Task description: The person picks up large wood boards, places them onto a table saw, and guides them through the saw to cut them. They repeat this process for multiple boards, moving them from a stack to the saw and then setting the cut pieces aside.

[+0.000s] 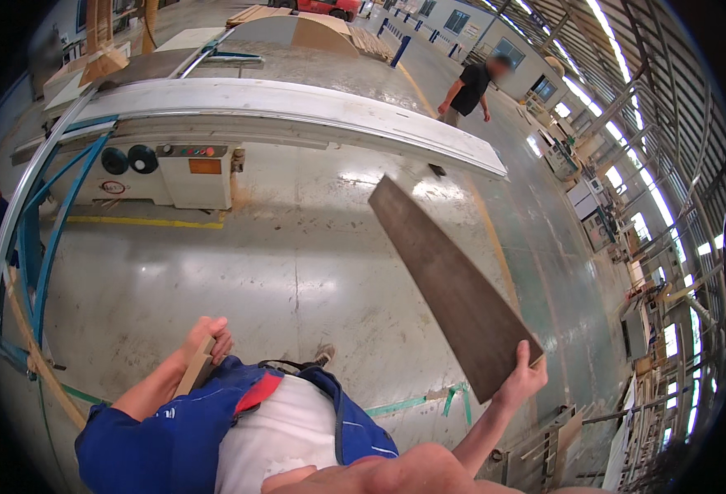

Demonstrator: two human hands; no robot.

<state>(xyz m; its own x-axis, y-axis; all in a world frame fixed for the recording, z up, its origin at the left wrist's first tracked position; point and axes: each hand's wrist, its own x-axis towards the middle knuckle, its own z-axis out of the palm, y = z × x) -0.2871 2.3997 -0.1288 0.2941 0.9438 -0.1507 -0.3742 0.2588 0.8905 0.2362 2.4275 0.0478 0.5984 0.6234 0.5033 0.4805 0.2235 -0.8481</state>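
My right hand (525,379) grips the near end of a long dark brown board (453,288), thumb on its upper face. The board slants away to the far left, held above the floor. At the left, close to my body, my left hand (208,333) is closed round a narrow light-brown wooden strip (194,368). The strip's lower end lies against my blue jacket, and part of it is hidden behind the fingers.
A sliding table saw (198,177) with a long pale table (297,107) spans the far side. Its blue and silver frame (30,239) stands at the left. A person in black (468,89) is beyond the table's right end. Wood offcuts (565,440) stand at the lower right.
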